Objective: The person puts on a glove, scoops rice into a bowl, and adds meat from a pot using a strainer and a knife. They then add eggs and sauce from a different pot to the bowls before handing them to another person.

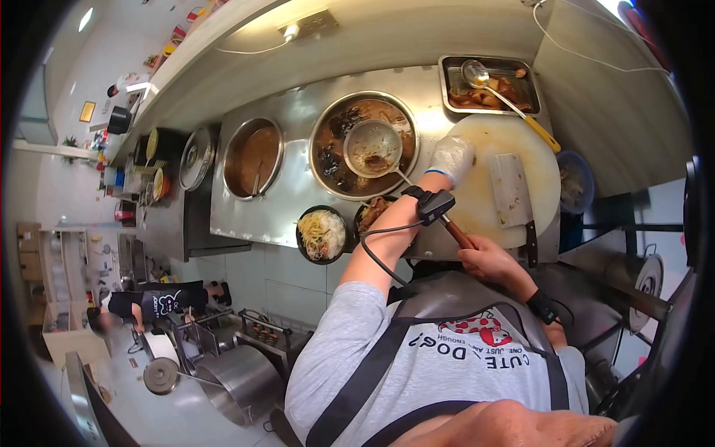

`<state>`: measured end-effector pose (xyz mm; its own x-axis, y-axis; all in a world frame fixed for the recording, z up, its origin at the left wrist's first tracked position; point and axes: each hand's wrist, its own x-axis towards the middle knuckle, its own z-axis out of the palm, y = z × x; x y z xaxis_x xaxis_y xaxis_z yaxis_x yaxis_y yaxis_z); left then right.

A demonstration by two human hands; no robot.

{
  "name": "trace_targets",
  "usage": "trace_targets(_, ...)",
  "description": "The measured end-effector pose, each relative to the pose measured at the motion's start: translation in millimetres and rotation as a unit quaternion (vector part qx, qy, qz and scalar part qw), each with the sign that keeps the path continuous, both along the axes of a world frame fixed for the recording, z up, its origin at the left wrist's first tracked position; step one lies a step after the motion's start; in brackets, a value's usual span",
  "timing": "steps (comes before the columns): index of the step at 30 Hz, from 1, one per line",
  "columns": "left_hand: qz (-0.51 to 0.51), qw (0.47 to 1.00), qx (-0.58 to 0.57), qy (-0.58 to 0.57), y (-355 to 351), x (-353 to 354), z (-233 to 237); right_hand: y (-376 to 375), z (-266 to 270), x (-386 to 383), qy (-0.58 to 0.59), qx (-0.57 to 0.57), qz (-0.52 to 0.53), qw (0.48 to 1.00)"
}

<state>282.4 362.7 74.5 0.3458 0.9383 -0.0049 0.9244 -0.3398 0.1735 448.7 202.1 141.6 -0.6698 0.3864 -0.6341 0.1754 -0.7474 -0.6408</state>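
Note:
My right hand, bare, is wrapped round the brown handle of a strainer ladle. Its round mesh bowl is over the pot of dark brown braising broth, with some brown food in it. The ladle's shaft passes under my left forearm. My left hand, in a clear plastic glove, is at the left edge of the round white cutting board. Its fingers look curled, and what they hold, if anything, is hidden. A cleaver lies on the board, its dark handle towards me.
Near the counter edge stand a bowl of rice and shredded vegetables and a bowl of meat, partly hidden by my arm. A pot of brown sauce is left. A metal tray holds food and a yellow-handled spoon. Another person works at lower left.

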Motion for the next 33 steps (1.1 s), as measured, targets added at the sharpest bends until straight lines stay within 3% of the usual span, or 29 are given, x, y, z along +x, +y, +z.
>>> trace_targets(3,-0.003,0.999,0.018,-0.028,-2,-10,23,-1,-4,0,-0.005,-0.001,-0.019,1.000)
trace_targets(4,-0.009,0.998,0.042,-0.044,-3,-19,33,0,-5,0,-0.046,0.045,-0.008,0.998)
trace_targets(6,0.041,0.970,0.054,-0.234,-11,-44,69,4,-5,-1,-0.086,0.092,0.006,0.992)
trace_targets(8,0.129,0.886,0.022,-0.445,-22,-72,97,9,-5,-5,-0.141,0.198,0.018,0.970)
trace_targets(9,0.155,0.866,0.016,-0.475,-34,-89,130,11,-6,-6,-0.140,0.198,0.025,0.970)
trace_targets(10,0.162,0.793,-0.029,-0.587,-29,-121,115,13,-8,-7,-0.138,0.204,0.004,0.969)
trace_targets(11,0.166,0.662,-0.068,-0.728,-37,-144,122,16,-11,-9,-0.134,0.212,-0.016,0.968)
trace_targets(12,0.181,0.608,-0.065,-0.770,-47,-167,134,19,-16,-9,-0.133,0.211,-0.007,0.968)
trace_targets(13,0.214,0.484,-0.079,-0.845,-59,-185,149,22,-21,-9,-0.124,0.207,-0.019,0.970)
trace_targets(14,0.305,0.503,-0.044,-0.808,-66,-198,156,24,-24,-11,-0.117,0.202,-0.032,0.972)
trace_targets(16,0.332,0.410,-0.028,-0.849,-88,-220,168,30,-17,-18,-0.149,0.197,-0.030,0.969)
trace_targets(17,0.335,0.405,-0.025,-0.850,-95,-237,162,33,-27,-19,-0.171,0.257,-0.027,0.951)
trace_targets(19,0.303,0.266,-0.062,-0.913,-107,-267,140,39,-31,-22,-0.210,0.338,-0.017,0.917)
trace_targets(26,0.348,0.194,-0.045,-0.916,-134,-265,136,59,-24,-51,-0.275,0.422,0.030,0.864)
trace_targets(28,0.337,0.213,-0.044,-0.916,-143,-264,133,63,-20,-63,-0.302,0.468,0.061,0.828)
trace_targets(32,0.298,0.166,-0.056,-0.938,-148,-266,128,70,-32,-80,-0.297,0.478,0.077,0.823)
trace_targets(33,0.298,0.162,-0.055,-0.939,-150,-267,128,70,-37,-83,-0.273,0.436,0.071,0.854)
